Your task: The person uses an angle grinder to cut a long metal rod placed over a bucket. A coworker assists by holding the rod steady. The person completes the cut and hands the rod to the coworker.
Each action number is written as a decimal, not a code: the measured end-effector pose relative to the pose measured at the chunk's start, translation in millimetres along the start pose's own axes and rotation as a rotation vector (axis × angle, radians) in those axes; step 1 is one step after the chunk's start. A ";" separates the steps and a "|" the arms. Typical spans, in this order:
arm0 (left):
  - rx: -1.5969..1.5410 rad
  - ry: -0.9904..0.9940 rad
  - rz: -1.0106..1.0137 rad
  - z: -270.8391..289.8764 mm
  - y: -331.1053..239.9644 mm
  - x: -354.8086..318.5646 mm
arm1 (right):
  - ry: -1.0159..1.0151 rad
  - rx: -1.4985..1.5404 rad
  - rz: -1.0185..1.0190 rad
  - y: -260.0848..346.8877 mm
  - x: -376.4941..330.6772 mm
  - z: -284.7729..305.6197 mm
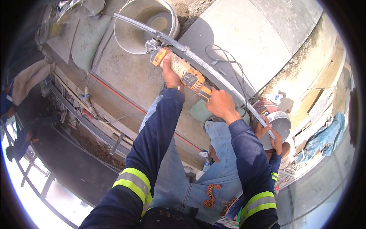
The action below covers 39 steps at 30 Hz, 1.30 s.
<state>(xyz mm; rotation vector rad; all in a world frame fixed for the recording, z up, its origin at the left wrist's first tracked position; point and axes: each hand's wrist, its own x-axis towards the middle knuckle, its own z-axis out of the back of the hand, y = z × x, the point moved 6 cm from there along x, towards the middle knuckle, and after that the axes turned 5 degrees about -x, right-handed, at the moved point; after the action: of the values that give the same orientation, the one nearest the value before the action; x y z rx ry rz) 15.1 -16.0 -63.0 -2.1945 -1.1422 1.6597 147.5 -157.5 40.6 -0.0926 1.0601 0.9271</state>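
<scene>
The left hand is wrapped around the front of an orange-and-black angle grinder with pale tape on its body, thumb laid along the casing; the right hand is clamped round its rear handle. The grinder lies slantwise in front of the person, its metal head right by a long, narrow, grey metal bar. Whether the disc touches the bar I cannot tell, since the disc itself is not clearly visible.

The bar looks like the weak point. Its far end passes over the mouth of a round, pale grey bucket (whether it actually rests on the rim is unclear), while a co-worker's two hands have their fingers closed round the near end, by a grey bucket with a dark red label. If that grip slackened, or the bucket shifted, the bar could turn or bounce — and a spinning disc could then bind and kick the grinder back towards the arms.

The thin, dark, looped cord is another worry: it trails across the bar close to the right hand, so a slip could snag it. Both hands are bare, and the faded blue jeans sit below the work, so sparks or a hot offcut could reach skin or cloth.
</scene>
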 end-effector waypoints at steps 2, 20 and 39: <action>0.003 -0.012 0.008 0.0 2.5 -2.5 | 0.000 -0.002 -0.001 -2.8 -0.8 -0.9; -0.008 0.000 0.006 1.3 6.8 -6.3 | -0.005 0.023 0.016 -9.4 -2.7 -5.1; 0.025 -0.011 -0.001 1.2 -0.2 -1.1 | -0.004 0.009 0.000 -1.3 3.2 -3.7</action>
<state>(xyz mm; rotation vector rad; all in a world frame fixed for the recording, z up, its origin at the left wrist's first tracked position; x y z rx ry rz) 13.9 -17.0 -62.5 -2.1726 -1.1193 1.6781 146.3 -158.2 35.7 -0.0835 1.0606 0.9216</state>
